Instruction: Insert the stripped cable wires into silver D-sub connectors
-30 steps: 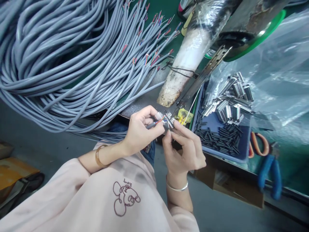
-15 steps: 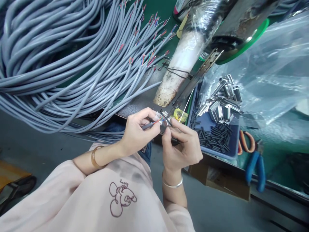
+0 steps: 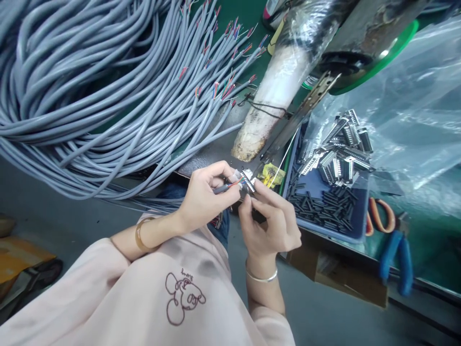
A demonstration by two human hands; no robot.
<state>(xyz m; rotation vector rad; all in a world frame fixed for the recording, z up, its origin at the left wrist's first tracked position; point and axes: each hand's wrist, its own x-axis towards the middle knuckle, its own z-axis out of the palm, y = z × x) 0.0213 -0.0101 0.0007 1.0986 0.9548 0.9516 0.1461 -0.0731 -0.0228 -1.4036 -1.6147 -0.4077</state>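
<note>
My left hand (image 3: 203, 197) is closed on a grey cable (image 3: 220, 189), pinching it near its stripped end. Thin coloured wires (image 3: 236, 183) fan out from this end toward a small metal pin connector (image 3: 248, 180) just past my left fingertips. My right hand (image 3: 272, 218) is curled at the connector's right end, its index fingertip against it and the thumb just below. Fine wire ends show between the right fingertips, too small to tell apart. White coverings (image 3: 236, 174) wrap some left fingertips. Behind the connector stands the worn, wrapped tip of a pale tube (image 3: 248, 139).
Many grey cables (image 3: 108, 144) with bared coloured ends cover the left. A blue tray (image 3: 362, 226) at right holds metal connectors (image 3: 342, 149) and short black pieces (image 3: 324, 206). Blue-handled pliers (image 3: 398, 254), an orange-handled tool (image 3: 383, 216) and a yellow sponge (image 3: 273, 174) lie near. A metal bracket (image 3: 302, 115) slants above.
The connector has turned slightly, so its row of pins shows more plainly. My right fingers have shifted a little at its end. The view has moved slightly, sliding the tray rightward.
</note>
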